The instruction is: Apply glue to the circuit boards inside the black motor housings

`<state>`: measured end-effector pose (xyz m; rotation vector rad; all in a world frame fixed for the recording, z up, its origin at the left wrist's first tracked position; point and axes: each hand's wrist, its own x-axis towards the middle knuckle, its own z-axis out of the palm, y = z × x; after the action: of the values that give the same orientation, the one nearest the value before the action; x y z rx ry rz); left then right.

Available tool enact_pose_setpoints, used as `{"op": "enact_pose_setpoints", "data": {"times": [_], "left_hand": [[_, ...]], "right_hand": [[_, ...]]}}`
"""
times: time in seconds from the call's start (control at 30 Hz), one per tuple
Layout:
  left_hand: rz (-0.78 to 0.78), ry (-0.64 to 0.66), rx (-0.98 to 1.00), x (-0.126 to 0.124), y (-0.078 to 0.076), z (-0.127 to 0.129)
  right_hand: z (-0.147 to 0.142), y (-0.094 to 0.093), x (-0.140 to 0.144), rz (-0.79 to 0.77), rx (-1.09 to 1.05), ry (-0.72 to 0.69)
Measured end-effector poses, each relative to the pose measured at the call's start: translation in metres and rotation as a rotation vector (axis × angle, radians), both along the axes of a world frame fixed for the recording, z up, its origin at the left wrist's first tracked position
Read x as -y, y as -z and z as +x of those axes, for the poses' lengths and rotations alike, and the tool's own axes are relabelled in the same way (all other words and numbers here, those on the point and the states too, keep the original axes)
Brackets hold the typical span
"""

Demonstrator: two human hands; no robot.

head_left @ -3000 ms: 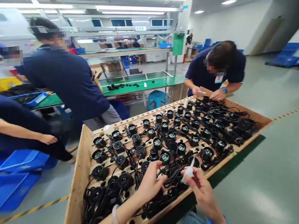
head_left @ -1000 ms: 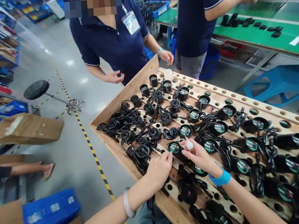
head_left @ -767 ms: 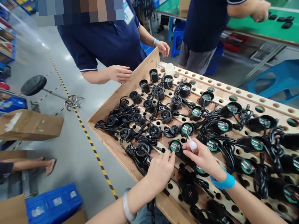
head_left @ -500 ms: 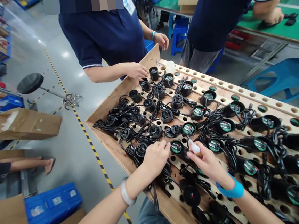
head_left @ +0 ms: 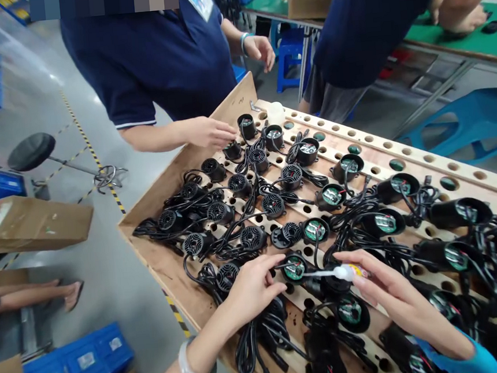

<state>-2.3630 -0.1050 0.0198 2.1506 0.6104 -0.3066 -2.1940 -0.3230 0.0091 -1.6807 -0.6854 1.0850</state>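
Black pumps (head_left: pixel 294 268) in perforated wooden tray (head_left: pixel 169 269)

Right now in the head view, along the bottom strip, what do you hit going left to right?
Blue bin → bracelet on the wrist → left hand → pump with green board → white applicator bottle → right hand, all but the bin over the wooden pegboard tray.

Place: a factory assembly floor.
Work rack: a wooden board (head_left: pixel 172 164) drilled with rows of holes, loaded with many identical black corded units (head_left: pixel 271 205).
Floor: grey, with yellow-black hazard tape (head_left: pixel 93 159).
Around: green-topped surface (head_left: pixel 449 41), blue bins (head_left: pixel 76 364), cardboard boxes (head_left: pixel 25 223) (co-workers in matching navy polos (head_left: pixel 154 61)).
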Motion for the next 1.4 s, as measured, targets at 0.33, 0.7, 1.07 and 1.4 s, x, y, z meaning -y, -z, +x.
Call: {"op": "enact_pose_setpoints", "data": {"times": [0.33, 0.7, 1.07, 1.4], "left_hand": [[-0.009, -0.022, -0.009, 0.003, -0.001, -0.001], [0.068, 0.038, 0.004, 0.003, 0.000, -0.001], [0.144, 0.104, 0.005, 0.002, 0.005, -0.004], [0.196, 0.129, 0.015, 0.002, 0.006, -0.006]], "right_hand": [[0.011, 0.008, -0.024, -0.016, -0.350, 0.158], [0.022, 0.010, -0.041, 0.032, -0.372, 0.218], [0.004, 0.001, -0.065, 0.011, 0.012, 0.153], [-0.007, 0.003, -0.071, 0.019, 0.080, 0.099]]}}
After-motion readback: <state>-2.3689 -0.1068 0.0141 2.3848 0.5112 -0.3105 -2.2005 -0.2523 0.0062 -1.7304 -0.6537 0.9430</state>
